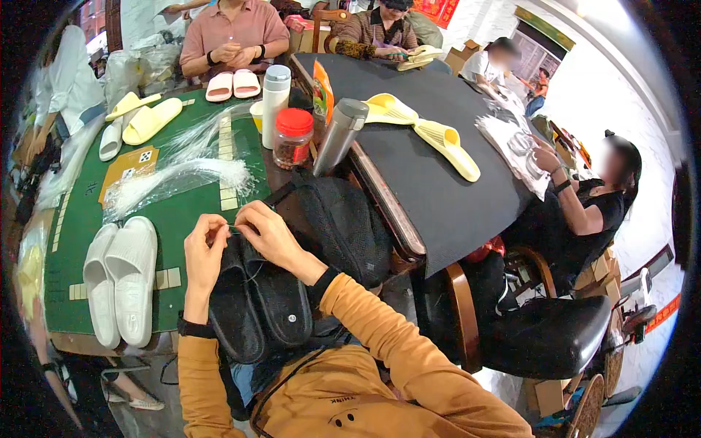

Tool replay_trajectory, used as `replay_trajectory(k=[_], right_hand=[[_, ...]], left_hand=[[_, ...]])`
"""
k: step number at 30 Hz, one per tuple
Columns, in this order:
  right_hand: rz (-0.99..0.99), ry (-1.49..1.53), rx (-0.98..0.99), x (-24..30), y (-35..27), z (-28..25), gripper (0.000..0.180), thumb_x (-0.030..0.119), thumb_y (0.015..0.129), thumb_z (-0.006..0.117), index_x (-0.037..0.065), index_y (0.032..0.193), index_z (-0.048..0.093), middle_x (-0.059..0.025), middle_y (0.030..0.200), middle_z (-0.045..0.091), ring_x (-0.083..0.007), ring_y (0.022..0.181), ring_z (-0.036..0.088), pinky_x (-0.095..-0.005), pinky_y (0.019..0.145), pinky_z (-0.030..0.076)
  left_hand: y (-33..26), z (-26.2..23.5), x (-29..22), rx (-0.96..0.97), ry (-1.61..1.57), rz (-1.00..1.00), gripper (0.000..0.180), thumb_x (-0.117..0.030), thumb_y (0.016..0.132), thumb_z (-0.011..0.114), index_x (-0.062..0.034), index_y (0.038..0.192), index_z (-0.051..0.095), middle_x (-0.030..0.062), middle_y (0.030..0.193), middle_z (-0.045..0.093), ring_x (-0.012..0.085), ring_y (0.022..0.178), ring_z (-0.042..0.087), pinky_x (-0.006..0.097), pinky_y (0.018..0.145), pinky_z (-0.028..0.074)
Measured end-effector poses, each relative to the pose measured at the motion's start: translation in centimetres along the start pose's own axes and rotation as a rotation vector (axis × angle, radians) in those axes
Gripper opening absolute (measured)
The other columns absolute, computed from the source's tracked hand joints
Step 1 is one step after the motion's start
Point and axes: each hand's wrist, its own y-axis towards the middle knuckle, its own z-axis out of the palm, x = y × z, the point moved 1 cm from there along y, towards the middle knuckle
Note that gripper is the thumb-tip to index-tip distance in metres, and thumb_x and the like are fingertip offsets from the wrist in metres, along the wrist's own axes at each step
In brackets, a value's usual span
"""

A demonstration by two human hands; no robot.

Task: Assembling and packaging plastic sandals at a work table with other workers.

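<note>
White slippers (133, 285) lying left of black slippers (285, 303) | left fingers (213, 223), right fingers (253, 214) pinching strand (234, 229) near black slippers' toes, tips nearly closed

The jar (293, 139) catches my eye first, with its bright red lid. Just beside it I see a white bottle (276, 109) with a grey cap, and a silver flask (339, 142). Left of the jar the table (179, 212) is deep green; right of it, the other table (445, 95) is charcoal black, with pale yellow slippers (454, 152). Beyond the jar are pale pink slippers (220, 87); on the wearer's side, black slippers (283, 301) and plain mustard sleeves (398, 332).
</note>
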Motion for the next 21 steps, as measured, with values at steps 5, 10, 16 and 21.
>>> replay_trajectory(k=[5, 10, 16, 21], right_hand=[[0.0, -0.012, -0.015, 0.28, 0.08, -0.06, 0.01, 0.0, 0.085, 0.067, 0.0, 0.093, 0.06, -0.0143, 0.101, 0.061, -0.0332, 0.091, 0.063, -0.0382, 0.077, 0.053], [-0.044, -0.015, -0.018, 0.17, 0.14, -0.12, 0.01, 0.0, 0.085, 0.067, 0.0, 0.092, 0.061, -0.0138, 0.103, 0.061, -0.0329, 0.092, 0.063, -0.0378, 0.078, 0.053], [-0.052, 0.017, 0.001, 0.55, 0.2, -0.29, 0.01, 0.0, 0.085, 0.066, 0.001, 0.094, 0.062, -0.0137, 0.107, 0.06, -0.0332, 0.097, 0.063, -0.0389, 0.082, 0.053], [-0.046, 0.016, -0.016, 0.52, 0.18, -0.11, 0.01, -0.001, 0.085, 0.065, 0.0, 0.094, 0.061, -0.016, 0.107, 0.059, -0.0358, 0.099, 0.062, -0.0405, 0.085, 0.052]], left_hand=[[-0.04, -0.12, 0.26, 0.035, -0.041, -0.026, 0.006, -0.002, 0.095, 0.059, -0.0017, 0.101, 0.058, 0.004, 0.082, 0.065, 0.0091, 0.068, 0.057, 0.024, 0.062, 0.047], [0.1, 0.05, 0.31, 0.07, -0.099, -0.072, 0.005, 0.0, 0.092, 0.062, 0.0002, 0.097, 0.06, 0.0053, 0.081, 0.067, 0.0093, 0.069, 0.061, 0.024, 0.063, 0.049], [0.04, 0.06, 0.47, 0.034, -0.05, -0.048, 0.005, 0.002, 0.089, 0.066, 0.0029, 0.093, 0.063, 0.0067, 0.082, 0.068, 0.0108, 0.073, 0.064, 0.025, 0.067, 0.05], [-0.06, -0.14, 0.94, -0.032, 0.085, 0.018, 0.006, -0.001, 0.087, 0.069, 0.0005, 0.09, 0.064, 0.0038, 0.083, 0.063, 0.0111, 0.073, 0.059, 0.025, 0.066, 0.047]])
